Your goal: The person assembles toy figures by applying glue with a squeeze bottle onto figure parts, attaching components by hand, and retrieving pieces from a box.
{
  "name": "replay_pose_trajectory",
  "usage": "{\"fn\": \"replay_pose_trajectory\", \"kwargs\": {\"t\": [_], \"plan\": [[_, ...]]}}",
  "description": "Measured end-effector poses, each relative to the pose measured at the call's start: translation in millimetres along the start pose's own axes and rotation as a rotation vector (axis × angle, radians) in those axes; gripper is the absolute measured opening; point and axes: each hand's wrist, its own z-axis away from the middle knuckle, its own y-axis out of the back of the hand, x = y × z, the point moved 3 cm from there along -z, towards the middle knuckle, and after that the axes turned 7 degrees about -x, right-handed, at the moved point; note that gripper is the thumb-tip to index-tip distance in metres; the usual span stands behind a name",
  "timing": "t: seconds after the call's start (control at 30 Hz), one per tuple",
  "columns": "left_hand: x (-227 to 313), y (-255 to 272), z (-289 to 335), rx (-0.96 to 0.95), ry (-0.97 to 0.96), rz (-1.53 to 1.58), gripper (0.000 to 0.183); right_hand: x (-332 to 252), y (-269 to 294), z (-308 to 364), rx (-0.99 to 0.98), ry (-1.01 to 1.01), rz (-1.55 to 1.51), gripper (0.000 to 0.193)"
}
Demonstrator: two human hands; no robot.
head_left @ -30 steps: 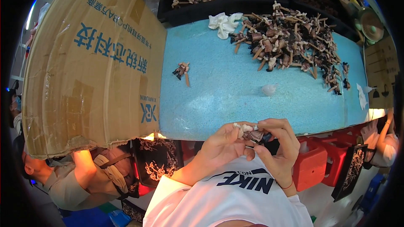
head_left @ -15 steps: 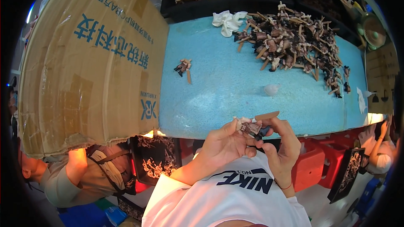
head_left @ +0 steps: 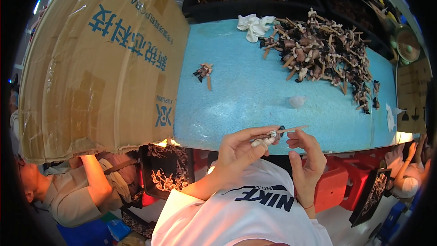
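Note:
A small toy figure (head_left: 268, 139), pale at one end and dark at the other, is pinched between the thumb and fingers of my left hand (head_left: 239, 151), just over the near edge of the blue table. From it a flat brown stick (head_left: 295, 129) points right. My right hand (head_left: 308, 157) is beside it, thumb and fingers apart and curved, its fingertips close to the stick; whether they touch it I cannot tell. On the table's left side lies a single figure (head_left: 203, 72) with a similar stick. A large heap of such figures (head_left: 318, 54) covers the far right.
A tall cardboard box (head_left: 100, 77) stands along the left edge. Crumpled white tissue (head_left: 255, 27) and a small translucent white object (head_left: 297, 102) lie on the blue table (head_left: 227, 114). Black trays (head_left: 246, 7) of figures line the back. Red stools (head_left: 330, 184) and co-workers (head_left: 82, 187) are at the sides.
My left hand has turned the figure over, so its pale side now shows. My right hand has let go and opened beside it. The view has shifted slightly.

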Motion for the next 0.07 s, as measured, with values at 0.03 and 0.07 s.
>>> {"fn": "replay_pose_trajectory", "kwargs": {"t": [0.03, 0.07], "plan": [[4.7, -0.4, 1.0, 0.036, -0.071, -0.191, 0.045, 0.1, -0.2, 0.0, -0.008, -0.024, 0.006, 0.04], [8.5, -0.9, 2.5, 0.073, -0.142, -0.384, 0.048, -0.3, -0.4, -0.4, -0.012, -0.021, 0.005, 0.04]]}}
